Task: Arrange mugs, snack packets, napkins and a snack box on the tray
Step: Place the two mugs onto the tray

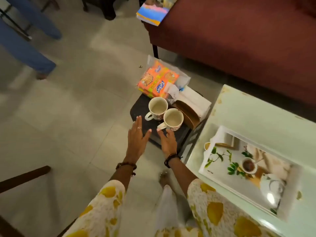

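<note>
Two white patterned mugs stand upright on a small dark stool [138,106]: one further away [157,106], one nearer [173,118]. Behind them lie orange snack packets [158,79], some in clear plastic. A brown snack box [185,111] and a stack of white napkins [195,100] sit to the right of the mugs. The printed white tray [215,139] rests on the pale table at the right. My left hand [136,138] hovers open just before the stool. My right hand [168,142] is open too, its fingertips close to the nearer mug's handle.
A maroon sofa [239,40] fills the upper right, with a colourful book [153,11] on its corner. The pale glass-topped table [256,110] stands to the right of the stool. Another person's blue-trousered legs [25,41] are at the upper left. Dark wooden chair parts [24,177] lie lower left.
</note>
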{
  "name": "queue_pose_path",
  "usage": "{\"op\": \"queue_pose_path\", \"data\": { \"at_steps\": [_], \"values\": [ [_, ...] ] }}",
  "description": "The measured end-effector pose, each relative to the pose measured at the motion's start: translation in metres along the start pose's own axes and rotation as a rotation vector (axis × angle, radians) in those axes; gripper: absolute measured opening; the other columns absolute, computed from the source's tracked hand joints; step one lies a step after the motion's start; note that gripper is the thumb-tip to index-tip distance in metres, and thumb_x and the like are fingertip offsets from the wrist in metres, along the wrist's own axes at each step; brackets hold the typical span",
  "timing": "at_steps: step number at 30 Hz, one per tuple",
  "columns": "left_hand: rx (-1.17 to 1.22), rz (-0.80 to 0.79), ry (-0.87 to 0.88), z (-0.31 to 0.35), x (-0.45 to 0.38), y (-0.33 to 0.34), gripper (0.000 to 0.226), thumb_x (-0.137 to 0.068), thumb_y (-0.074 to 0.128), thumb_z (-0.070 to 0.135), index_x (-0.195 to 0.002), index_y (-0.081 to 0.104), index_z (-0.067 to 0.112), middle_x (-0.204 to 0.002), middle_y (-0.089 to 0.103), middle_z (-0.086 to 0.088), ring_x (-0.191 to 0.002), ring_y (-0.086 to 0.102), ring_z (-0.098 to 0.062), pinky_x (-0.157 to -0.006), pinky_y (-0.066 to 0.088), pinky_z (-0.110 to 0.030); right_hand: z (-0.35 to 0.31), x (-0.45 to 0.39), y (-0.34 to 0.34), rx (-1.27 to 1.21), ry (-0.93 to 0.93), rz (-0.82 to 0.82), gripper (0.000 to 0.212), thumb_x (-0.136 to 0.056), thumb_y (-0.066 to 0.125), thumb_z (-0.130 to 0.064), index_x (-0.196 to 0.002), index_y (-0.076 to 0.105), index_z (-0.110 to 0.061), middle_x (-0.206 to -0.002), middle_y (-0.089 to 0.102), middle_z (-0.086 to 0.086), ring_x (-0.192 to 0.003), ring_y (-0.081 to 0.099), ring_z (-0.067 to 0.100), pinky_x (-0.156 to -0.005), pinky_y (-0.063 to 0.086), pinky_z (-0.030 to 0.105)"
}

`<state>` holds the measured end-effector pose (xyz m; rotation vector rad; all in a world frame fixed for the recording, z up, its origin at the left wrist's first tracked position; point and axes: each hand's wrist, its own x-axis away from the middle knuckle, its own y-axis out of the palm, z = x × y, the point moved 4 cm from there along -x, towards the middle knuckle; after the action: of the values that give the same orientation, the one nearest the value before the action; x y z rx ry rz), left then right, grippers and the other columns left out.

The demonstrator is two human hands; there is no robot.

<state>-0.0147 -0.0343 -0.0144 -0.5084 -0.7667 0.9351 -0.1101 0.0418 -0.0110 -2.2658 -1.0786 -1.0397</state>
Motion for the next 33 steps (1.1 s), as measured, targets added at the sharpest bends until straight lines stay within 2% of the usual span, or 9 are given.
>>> {"op": "queue_pose_path", "data": {
  "at_steps": [4, 8, 11, 15, 19, 22, 27, 30, 33],
  "values": [
    [0.394, -0.036, -0.145, -0.005, -0.036, 0.005, 0.057, -0.095, 0.044, 0.038, -0.146, 0.026, 0.019, -0.151, 0.033, -0.004, -0.139, 0.029, -0.021, -0.111, 0.027, -0.034, -0.002, -0.024, 0.015, -0.347, 0.079, 0.169, 0.048, -0.087, 0.057, -0.042, -0.125, 0.050, -0.014, -0.136, 0.049, 0.008, -0.127, 0.044, 0.028, -0.108, 0.034, 0.043],
    [0.540, 0.003, -0.190, 0.002, -0.061, 0.016, 0.026, -0.095, 0.044, 0.037, -0.115, 0.053, 0.022, -0.113, 0.055, 0.002, -0.114, 0.049, -0.018, -0.089, 0.036, -0.028, -0.003, -0.046, 0.025, -0.449, 0.135, 0.288, 0.029, -0.089, 0.055, -0.039, -0.097, 0.059, -0.012, -0.118, 0.062, 0.016, -0.114, 0.055, 0.035, -0.102, 0.042, 0.051],
    [0.466, -0.004, -0.269, 0.003, -0.082, 0.020, 0.032, -0.094, 0.044, 0.041, -0.106, 0.052, 0.012, -0.103, 0.055, -0.003, -0.099, 0.050, -0.019, -0.084, 0.039, -0.032, -0.004, -0.055, 0.031, -0.457, 0.111, 0.341, 0.025, -0.089, 0.056, -0.036, -0.091, 0.059, -0.012, -0.101, 0.064, 0.015, -0.108, 0.060, 0.037, -0.093, 0.049, 0.048],
    [0.231, -0.051, -0.330, 0.000, -0.104, 0.023, 0.048, -0.094, 0.042, 0.046, -0.089, 0.062, 0.003, -0.096, 0.062, -0.013, -0.084, 0.052, -0.021, -0.076, 0.038, -0.032, 0.004, -0.061, 0.035, -0.670, 0.162, 0.330, 0.038, -0.089, 0.057, -0.034, -0.114, 0.055, -0.006, -0.109, 0.062, 0.018, -0.106, 0.062, 0.037, -0.084, 0.052, 0.042],
    [0.174, 0.035, -0.355, 0.001, -0.108, 0.024, 0.046, -0.093, 0.045, 0.038, -0.092, 0.063, -0.004, -0.097, 0.064, -0.019, -0.078, 0.051, -0.021, -0.068, 0.037, -0.031, 0.011, -0.063, 0.033, -0.778, 0.218, 0.414, 0.026, -0.090, 0.055, -0.032, -0.091, 0.056, -0.007, -0.093, 0.058, 0.014, -0.092, 0.061, 0.033, -0.080, 0.054, 0.040],
    [0.142, 0.113, -0.344, 0.005, -0.099, 0.028, 0.046, -0.094, 0.046, 0.038, -0.091, 0.063, -0.005, -0.089, 0.061, -0.015, -0.077, 0.051, -0.019, -0.066, 0.036, -0.030, 0.015, -0.056, 0.027, -0.782, 0.181, 0.478, 0.022, -0.089, 0.056, -0.027, -0.069, 0.053, -0.020, -0.084, 0.054, 0.005, -0.086, 0.054, 0.022, -0.078, 0.055, 0.039],
    [0.097, 0.202, -0.321, 0.010, -0.061, 0.024, 0.045, -0.094, 0.045, 0.035, -0.083, 0.064, -0.004, -0.079, 0.056, -0.011, -0.075, 0.050, -0.020, -0.065, 0.032, -0.029, 0.031, -0.033, 0.004, -0.761, 0.109, 0.466, 0.024, -0.089, 0.058, -0.024, -0.065, 0.056, -0.019, -0.075, 0.056, 0.001, -0.080, 0.055, 0.017, -0.073, 0.058, 0.036],
    [0.098, 0.227, -0.319, 0.013, -0.030, 0.025, 0.042, -0.093, 0.047, 0.034, -0.078, 0.063, -0.001, -0.074, 0.056, -0.012, -0.072, 0.050, -0.019, -0.062, 0.032, -0.027, 0.044, -0.015, -0.019, -0.687, 0.013, 0.483, 0.032, -0.088, 0.058, -0.018, -0.058, 0.059, -0.010, -0.061, 0.056, -0.001, -0.064, 0.056, 0.012, -0.065, 0.060, 0.027],
    [0.120, 0.227, -0.321, 0.025, 0.004, 0.040, 0.039, -0.092, 0.049, 0.033, -0.079, 0.063, -0.001, -0.074, 0.058, -0.011, -0.072, 0.052, -0.019, -0.065, 0.035, -0.029, 0.057, 0.001, -0.055, -0.662, -0.065, 0.556, 0.041, -0.087, 0.057, -0.012, -0.047, 0.052, -0.007, -0.044, 0.052, -0.010, -0.051, 0.057, 0.006, -0.064, 0.060, 0.030]
  ]
}}
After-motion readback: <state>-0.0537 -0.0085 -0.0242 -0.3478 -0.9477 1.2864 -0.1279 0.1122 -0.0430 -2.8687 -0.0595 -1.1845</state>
